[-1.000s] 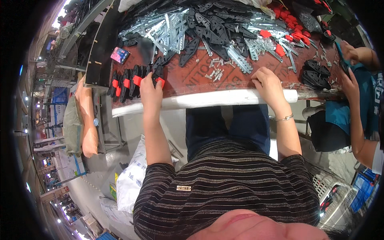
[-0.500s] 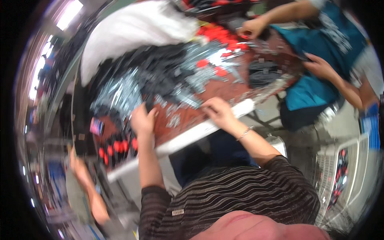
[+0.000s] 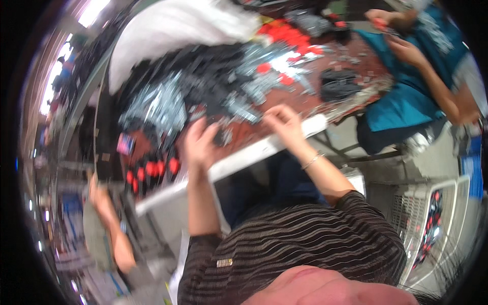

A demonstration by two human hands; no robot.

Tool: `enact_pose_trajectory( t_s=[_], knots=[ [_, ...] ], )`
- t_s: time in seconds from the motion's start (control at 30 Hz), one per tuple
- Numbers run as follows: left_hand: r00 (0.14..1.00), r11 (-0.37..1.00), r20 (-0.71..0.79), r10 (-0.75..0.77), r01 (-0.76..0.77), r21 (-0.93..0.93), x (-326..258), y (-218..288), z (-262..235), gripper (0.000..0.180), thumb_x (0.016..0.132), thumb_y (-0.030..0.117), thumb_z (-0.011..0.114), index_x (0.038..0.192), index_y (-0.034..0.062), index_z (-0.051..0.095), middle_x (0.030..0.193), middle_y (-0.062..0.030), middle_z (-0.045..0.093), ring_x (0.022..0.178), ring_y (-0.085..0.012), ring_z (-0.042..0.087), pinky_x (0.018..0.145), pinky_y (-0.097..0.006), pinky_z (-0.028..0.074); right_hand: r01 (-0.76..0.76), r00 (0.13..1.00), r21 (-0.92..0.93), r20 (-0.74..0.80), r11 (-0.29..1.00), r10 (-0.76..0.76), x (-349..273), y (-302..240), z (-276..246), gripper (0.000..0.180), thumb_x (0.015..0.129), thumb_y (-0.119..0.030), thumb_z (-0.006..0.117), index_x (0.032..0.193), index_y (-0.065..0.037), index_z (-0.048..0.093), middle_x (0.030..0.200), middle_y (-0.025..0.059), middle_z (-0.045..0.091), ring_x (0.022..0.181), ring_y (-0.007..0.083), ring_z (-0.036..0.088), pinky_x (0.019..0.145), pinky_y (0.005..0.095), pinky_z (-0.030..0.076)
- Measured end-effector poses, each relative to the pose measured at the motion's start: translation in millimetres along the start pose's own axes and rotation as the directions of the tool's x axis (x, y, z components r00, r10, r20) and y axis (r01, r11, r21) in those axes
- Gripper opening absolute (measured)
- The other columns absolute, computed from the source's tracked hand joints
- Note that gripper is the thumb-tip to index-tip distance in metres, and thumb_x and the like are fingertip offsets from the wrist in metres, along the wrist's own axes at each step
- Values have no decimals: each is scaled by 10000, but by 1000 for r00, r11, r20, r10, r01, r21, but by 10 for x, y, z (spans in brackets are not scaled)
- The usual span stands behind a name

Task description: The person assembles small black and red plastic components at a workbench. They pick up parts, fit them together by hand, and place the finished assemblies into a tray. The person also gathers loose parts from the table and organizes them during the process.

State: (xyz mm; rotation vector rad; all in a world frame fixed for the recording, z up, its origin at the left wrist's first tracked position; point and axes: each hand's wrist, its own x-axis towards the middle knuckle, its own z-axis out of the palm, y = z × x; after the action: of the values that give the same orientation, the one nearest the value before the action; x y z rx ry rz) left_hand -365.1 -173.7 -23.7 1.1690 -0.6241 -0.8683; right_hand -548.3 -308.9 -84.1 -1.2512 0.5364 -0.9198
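My left hand [image 3: 201, 145] hovers over the near part of the reddish-brown table [image 3: 300, 101], its fingers apart and nothing seen in them. Just past it lie small shiny clear pieces [image 3: 223, 134], too blurred to name. My right hand [image 3: 285, 124] is by the white front edge [image 3: 254, 155], thumb and fingers drawn together in a pinch; what they hold, if anything, is hidden. Beyond both hands spreads a heap of black strip-like parts [image 3: 203, 71], with silvery flat pieces [image 3: 241, 108] close to the right fingertips. A bundle of grey shiny strips [image 3: 157, 109] rests at the left.
Several red-and-black pieces [image 3: 152, 169] line the table's near left. Red parts [image 3: 287, 35] pile up at the back, beside a large white sack [image 3: 162, 38]. Across the right corner, a co-worker in a teal apron [image 3: 401, 112] handles a red piece. A white crate [image 3: 412, 223] stands lower right.
My left hand has moved right and its fingers have spread, away from a dark strip. My right hand has shifted slightly right and up. The co-worker's hands have come together around a red piece.
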Motion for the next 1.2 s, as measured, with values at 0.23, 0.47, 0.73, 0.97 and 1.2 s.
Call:
enact_pose_trajectory(
  t_s=[0.23,0.47,0.73,0.97,1.2],
  knots=[
    [999,967,23,-48,52,-248,-351,-210,468,217,879,10,593,1089,24,539,988,-60,638,864,-118,615,754,-275,532,-30,998,199,63,980,18,-214,-303,416,115,871,-70,649,959,-13,601,850,7,638,767,53,585,700,198,477],
    [999,971,-23,-44,37,-235,-355,-305,533,238,868,29,622,1091,25,537,980,-24,603,878,-89,585,755,-255,523,-1,999,139,39,990,-4,-236,-277,448,102,863,-64,657,937,-9,612,848,-4,638,750,37,565,659,191,465],
    [990,988,-40,136,-133,83,-369,-431,420,276,858,54,648,1110,8,548,996,-23,613,887,-80,560,751,-226,479,-60,994,-16,92,998,61,-230,-228,481,78,851,-43,662,911,-9,626,822,-16,635,724,29,548,661,188,454],
    [1000,957,14,-10,13,-289,-213,-439,282,253,880,8,583,1124,25,520,1040,-57,608,914,-125,599,775,-282,527,-31,988,-37,147,999,36,-62,-278,378,148,841,-87,682,965,-23,632,839,-20,623,736,44,555,662,204,463],
    [999,928,19,-46,50,-370,-9,-376,4,295,894,-9,501,1181,34,447,1089,-119,600,924,-179,628,739,-348,576,211,965,-764,62,609,-256,403,-379,-190,229,795,-170,679,999,-85,621,921,66,620,798,219,642,679,327,520]
  ],
)
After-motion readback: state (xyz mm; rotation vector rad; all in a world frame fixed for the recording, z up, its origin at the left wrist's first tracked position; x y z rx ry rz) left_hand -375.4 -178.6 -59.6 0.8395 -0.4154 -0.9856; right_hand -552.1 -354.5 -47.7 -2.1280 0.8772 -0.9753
